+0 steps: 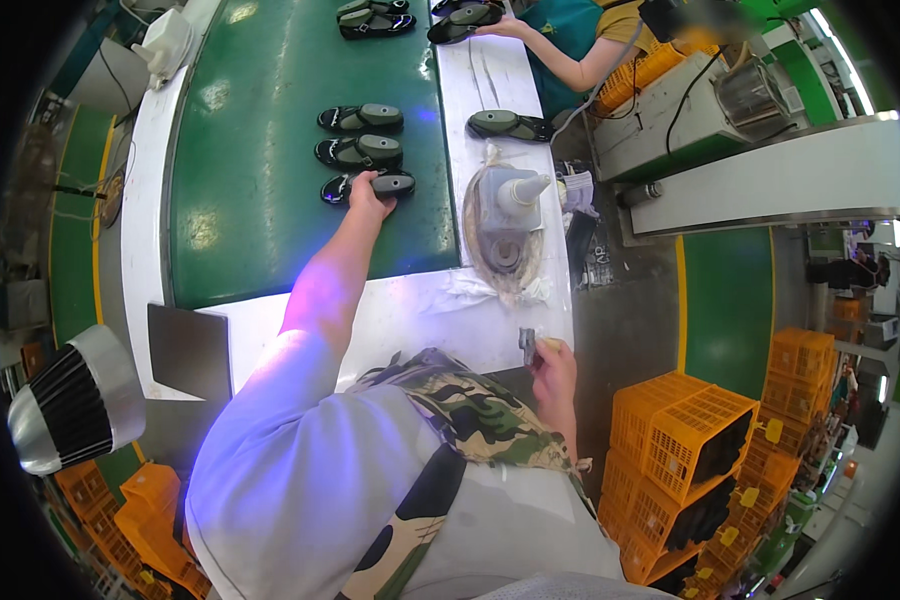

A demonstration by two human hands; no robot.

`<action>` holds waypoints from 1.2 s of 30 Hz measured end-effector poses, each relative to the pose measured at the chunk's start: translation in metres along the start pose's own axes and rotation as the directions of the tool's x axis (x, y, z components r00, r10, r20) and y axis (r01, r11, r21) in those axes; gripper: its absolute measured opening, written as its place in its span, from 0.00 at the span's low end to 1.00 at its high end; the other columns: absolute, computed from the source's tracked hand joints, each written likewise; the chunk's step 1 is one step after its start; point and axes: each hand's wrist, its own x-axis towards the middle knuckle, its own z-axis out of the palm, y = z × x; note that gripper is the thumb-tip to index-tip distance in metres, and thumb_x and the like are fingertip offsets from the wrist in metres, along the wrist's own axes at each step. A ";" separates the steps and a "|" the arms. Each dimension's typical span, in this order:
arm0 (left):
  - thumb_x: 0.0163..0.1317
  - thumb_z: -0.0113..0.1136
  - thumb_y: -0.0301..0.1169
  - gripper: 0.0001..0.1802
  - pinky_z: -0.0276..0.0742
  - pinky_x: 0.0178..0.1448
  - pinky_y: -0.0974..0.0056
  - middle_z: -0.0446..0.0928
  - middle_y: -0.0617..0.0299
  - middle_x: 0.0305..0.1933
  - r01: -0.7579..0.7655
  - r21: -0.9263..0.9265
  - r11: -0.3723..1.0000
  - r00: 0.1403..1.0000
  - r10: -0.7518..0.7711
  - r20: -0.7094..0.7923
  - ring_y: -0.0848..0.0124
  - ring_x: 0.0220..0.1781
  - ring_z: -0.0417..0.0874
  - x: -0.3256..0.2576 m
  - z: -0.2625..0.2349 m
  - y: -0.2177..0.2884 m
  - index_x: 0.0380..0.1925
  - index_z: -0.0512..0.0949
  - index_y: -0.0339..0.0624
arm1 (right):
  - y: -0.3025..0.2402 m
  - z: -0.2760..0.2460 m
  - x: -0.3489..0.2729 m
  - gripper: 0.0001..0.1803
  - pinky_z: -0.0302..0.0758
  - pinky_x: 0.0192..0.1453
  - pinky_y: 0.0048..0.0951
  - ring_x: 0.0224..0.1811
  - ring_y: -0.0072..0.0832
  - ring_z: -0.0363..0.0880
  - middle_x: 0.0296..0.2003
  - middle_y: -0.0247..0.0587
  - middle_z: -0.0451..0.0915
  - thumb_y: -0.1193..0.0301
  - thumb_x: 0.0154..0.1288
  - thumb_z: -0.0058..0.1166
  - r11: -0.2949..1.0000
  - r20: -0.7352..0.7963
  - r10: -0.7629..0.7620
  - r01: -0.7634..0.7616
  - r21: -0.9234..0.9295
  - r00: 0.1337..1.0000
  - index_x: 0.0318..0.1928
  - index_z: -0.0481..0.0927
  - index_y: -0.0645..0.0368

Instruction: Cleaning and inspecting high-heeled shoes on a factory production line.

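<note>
Left grip [372, 193] clasping a glossy black shoe [338, 189], right grip [553, 368] pinching a small gray piece [527, 346]

The belt [240, 180] lies open left of the shoes [358, 152]; a bottle [515, 205] obstructs the right.

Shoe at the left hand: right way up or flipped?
Right way up: under the left hand, the shoe shows its grey inside; no sole shows.

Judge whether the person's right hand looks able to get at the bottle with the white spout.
Probably yes: the bottle stands ahead of the right hand, with only low things, like the crumpled white sheet, seemingly between. The small grey object in its fingers might hinder grasping.
</note>
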 end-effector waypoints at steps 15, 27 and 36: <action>0.49 0.74 0.31 0.33 0.76 0.64 0.55 0.80 0.54 0.52 -0.517 0.019 0.856 0.519 0.295 0.802 0.61 0.55 0.82 -0.221 -0.181 0.043 0.55 0.72 0.36 | -0.027 0.133 0.065 0.09 0.78 0.43 0.27 0.36 0.24 0.79 0.35 0.35 0.79 0.76 0.62 0.60 0.970 0.484 -0.023 0.136 -0.200 0.875 0.42 0.75 0.60; 0.46 0.75 0.26 0.30 0.79 0.60 0.59 0.79 0.47 0.53 -0.933 0.205 -0.296 -0.024 0.620 0.785 0.57 0.54 0.83 -0.371 -0.207 -0.001 0.51 0.73 0.34 | -0.025 0.268 -0.012 0.12 0.68 0.29 0.18 0.26 0.12 0.68 0.25 0.26 0.73 0.80 0.53 0.68 0.901 0.919 -0.086 0.425 -0.093 0.384 0.30 0.74 0.60; 0.51 0.69 0.25 0.22 0.79 0.60 0.54 0.80 0.44 0.51 -0.765 0.206 -0.610 -0.182 0.511 0.840 0.50 0.55 0.83 -0.424 -0.184 -0.032 0.48 0.76 0.33 | -0.041 0.259 -0.021 0.11 0.65 0.26 0.19 0.24 0.12 0.67 0.23 0.25 0.72 0.80 0.53 0.66 0.836 0.955 -0.096 0.544 -0.076 0.282 0.29 0.73 0.60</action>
